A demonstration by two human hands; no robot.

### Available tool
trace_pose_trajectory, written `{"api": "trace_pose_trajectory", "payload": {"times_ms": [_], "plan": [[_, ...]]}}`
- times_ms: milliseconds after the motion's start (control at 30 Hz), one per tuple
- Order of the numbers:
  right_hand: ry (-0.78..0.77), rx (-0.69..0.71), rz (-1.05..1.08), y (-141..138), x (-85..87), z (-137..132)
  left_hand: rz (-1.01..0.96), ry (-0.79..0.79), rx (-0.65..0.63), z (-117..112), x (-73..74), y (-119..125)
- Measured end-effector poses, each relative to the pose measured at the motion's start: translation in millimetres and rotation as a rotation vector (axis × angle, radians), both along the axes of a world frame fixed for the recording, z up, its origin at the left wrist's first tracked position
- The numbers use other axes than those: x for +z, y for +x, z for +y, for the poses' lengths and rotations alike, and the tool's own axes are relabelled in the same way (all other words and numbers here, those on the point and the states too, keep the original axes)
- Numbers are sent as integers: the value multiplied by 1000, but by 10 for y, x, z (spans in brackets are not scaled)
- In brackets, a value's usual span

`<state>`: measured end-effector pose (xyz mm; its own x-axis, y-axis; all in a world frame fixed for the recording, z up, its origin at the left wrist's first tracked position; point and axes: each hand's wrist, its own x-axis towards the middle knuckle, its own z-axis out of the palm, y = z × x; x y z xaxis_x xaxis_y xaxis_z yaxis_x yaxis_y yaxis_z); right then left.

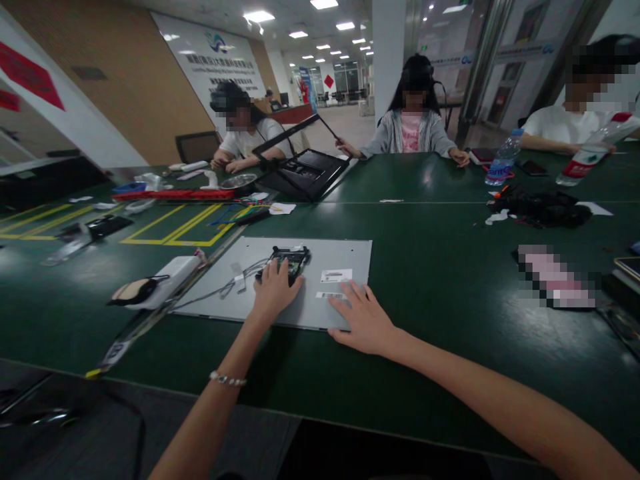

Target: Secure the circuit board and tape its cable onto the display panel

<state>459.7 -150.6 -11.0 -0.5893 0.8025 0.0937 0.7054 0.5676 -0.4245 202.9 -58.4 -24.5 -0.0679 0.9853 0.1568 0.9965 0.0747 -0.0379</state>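
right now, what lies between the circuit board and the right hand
Two white labels, stuck on the grey panel; the head view shows them.

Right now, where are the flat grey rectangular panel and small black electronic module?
Flat grey rectangular panel (337, 253), head view: bare far-right surface.
Small black electronic module (296, 259), head view: uncovered right side.

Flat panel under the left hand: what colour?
The panel is light grey, with white labels; the head view shows it best.
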Motion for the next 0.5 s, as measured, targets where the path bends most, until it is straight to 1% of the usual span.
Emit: {"api": "trace_pose_trajectory", "payload": {"times_ms": [67,233,333,433,500], "plan": [[-8,7,-4,4,2,3,9,19,8,113,7,-13],[4,-2,-14,-7,-18,22,-12,61,76,437,79,-32],[21,0,-20,-19,-44,35,-40,85,116,597,68,-52],[39,3,-24,-25,-59,43,-61,134,143,672,13,-69],[44,-1,-23,-25,-59,45,-81,144,135,679,-12,-77]]}}
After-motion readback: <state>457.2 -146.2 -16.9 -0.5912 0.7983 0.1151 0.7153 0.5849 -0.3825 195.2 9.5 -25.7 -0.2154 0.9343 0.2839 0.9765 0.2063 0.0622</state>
